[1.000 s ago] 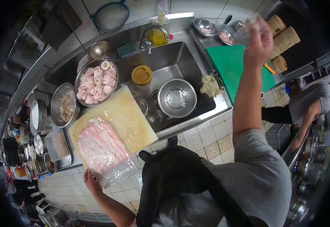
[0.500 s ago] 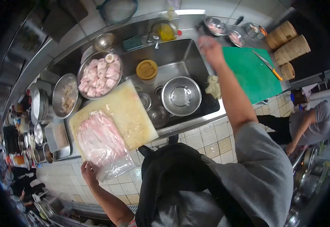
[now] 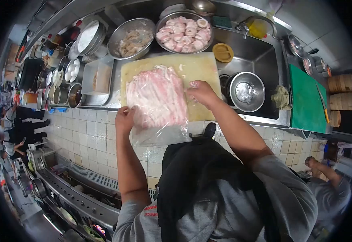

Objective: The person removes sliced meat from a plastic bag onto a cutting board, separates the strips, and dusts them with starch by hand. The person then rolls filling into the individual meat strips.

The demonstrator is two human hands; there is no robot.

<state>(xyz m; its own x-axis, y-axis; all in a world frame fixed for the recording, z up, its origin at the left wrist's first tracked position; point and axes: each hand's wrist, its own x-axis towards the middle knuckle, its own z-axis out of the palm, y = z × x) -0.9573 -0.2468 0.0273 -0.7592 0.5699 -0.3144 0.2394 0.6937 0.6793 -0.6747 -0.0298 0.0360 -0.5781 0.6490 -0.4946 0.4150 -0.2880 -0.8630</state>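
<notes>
Thin pink-and-white meat slices (image 3: 157, 94) lie in a flat stack on the pale cutting board (image 3: 206, 76), with clear plastic (image 3: 161, 135) hanging over the board's front edge. My left hand (image 3: 124, 119) is closed at the stack's lower left edge, fingers pinched on the plastic. At the right side of the stack, my right hand (image 3: 200, 92) has its fingers bent together near the plastic; what they hold, if anything, is too small to tell. Behind the board stand a bowl of rolled meat (image 3: 186, 34) and a bowl of brownish filling (image 3: 133, 40).
Right of the board, a sink (image 3: 256, 50) holds a metal bowl (image 3: 247, 92) and a yellow-lidded container (image 3: 223, 53). A green board (image 3: 305, 101) with a knife (image 3: 323, 103) lies beyond. A tray (image 3: 97, 80) sits at left. A co-worker (image 3: 327, 185) is at far right.
My right hand has come back from the far side of the sink to the meat stack. The view has turned rightward round the board, and my left hand has moved up along the plastic's edge.
</notes>
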